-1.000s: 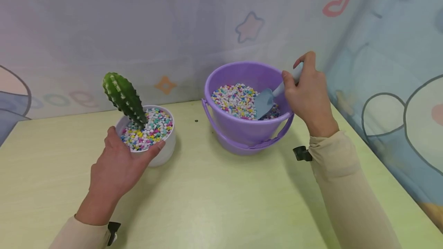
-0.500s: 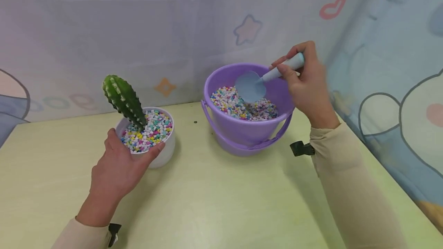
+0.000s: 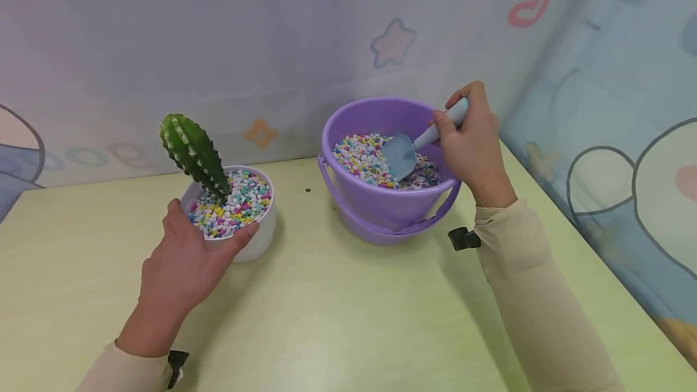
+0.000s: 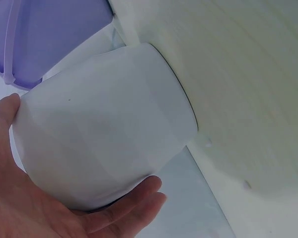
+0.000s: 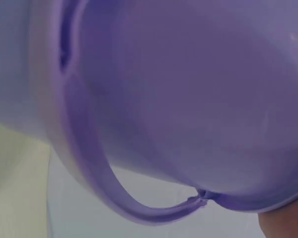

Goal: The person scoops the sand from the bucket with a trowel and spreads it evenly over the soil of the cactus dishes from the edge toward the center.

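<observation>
My left hand point(image 3: 182, 262) grips the near left side of a white pot point(image 3: 264, 238), thumb at its front and fingers round the left. In the left wrist view the fingers point(image 4: 139, 201) curve about the pot's wall. A green cactus point(image 3: 193, 153) leans left out of the colourful pebbles point(image 3: 247, 198) filling that pot. My right hand point(image 3: 474, 150) holds a light blue scoop point(image 3: 400, 155) by its handle, above the right rim of a purple bucket point(image 3: 381, 207). The scoop's blade meets the pebbles point(image 3: 359, 159) inside the bucket; its tip seems partly sunk. The right wrist view shows mostly bucket wall.
The bucket's handle point(image 3: 356, 219) hangs down across its front. Behind the pale yellow table point(image 3: 327, 313) hangs a printed cloth point(image 3: 305, 47), and another blue cloth point(image 3: 615, 132) runs along the right edge. A small dark speck point(image 3: 308, 190) lies between pot and bucket.
The scoop rose off the pebbles with its blade turned up, then came back down onto them, left of its earlier spot. My left hand and the pot stay put.
</observation>
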Demonstrator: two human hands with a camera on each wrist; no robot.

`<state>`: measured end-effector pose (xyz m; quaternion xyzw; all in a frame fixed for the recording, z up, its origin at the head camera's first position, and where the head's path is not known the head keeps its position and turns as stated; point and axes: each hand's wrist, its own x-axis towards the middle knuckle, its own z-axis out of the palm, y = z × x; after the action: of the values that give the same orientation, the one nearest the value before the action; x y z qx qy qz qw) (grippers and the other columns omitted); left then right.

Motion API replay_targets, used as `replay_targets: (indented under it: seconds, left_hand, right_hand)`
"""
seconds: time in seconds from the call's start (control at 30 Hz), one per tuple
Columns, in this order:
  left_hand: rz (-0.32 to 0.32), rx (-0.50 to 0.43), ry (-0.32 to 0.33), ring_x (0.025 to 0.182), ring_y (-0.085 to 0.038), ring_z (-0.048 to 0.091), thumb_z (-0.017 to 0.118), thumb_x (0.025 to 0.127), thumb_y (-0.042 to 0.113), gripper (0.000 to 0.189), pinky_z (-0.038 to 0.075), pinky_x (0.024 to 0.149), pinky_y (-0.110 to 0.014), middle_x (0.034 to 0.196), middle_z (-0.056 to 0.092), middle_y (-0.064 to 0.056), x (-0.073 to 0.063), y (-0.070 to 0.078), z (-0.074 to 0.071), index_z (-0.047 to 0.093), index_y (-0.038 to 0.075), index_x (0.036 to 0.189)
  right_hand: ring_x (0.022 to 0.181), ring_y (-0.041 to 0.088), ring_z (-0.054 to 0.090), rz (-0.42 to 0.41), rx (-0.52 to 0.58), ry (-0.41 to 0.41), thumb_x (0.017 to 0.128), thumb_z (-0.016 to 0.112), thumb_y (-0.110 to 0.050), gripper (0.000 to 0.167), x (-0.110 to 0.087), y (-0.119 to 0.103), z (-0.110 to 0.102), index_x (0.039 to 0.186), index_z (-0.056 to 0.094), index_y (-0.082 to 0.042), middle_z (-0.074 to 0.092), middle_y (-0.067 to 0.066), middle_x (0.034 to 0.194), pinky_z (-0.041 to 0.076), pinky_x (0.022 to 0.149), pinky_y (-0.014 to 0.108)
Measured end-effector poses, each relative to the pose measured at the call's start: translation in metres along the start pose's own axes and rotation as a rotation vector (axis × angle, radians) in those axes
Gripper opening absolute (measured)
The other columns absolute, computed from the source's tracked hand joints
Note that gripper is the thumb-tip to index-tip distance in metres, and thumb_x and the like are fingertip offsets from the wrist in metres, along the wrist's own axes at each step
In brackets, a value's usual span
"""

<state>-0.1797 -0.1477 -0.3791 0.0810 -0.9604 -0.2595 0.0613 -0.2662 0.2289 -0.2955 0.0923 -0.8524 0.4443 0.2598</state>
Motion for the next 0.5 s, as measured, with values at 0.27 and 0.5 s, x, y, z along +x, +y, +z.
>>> replay_targets:
  seconds: [0.27,0.5]
  left_hand:
    - [-0.014,-0.008,-0.006,0.084,-0.049,0.06,0.053,0.08,0.08,0.121,0.042,0.06,-0.056,0.125,0.037,-0.03,-0.0011,0.0006,0.0001,0.003,-0.009,0.145]
    - [-0.016,0.003,-0.003,0.084,-0.05,0.06,0.052,0.08,0.079,0.121,0.042,0.061,-0.057,0.125,0.038,-0.031,-0.001,0.0015,0.0005,0.001,-0.009,0.145]
  right_hand:
    - [0.076,0.026,0.067,0.084,-0.053,0.002,0.102,0.051,-0.021,0.025,0.0015,-0.0027,0.0011,0.114,0.037,-0.004,0.066,0.018,0.096,0.053,0.066,0.031]
    - [0.067,0.024,0.063,0.098,-0.113,0.018,0.102,0.052,-0.026,0.029,-0.0002,-0.0029,0.0013,0.116,0.036,-0.006,0.064,0.017,0.083,0.048,0.061,0.034]
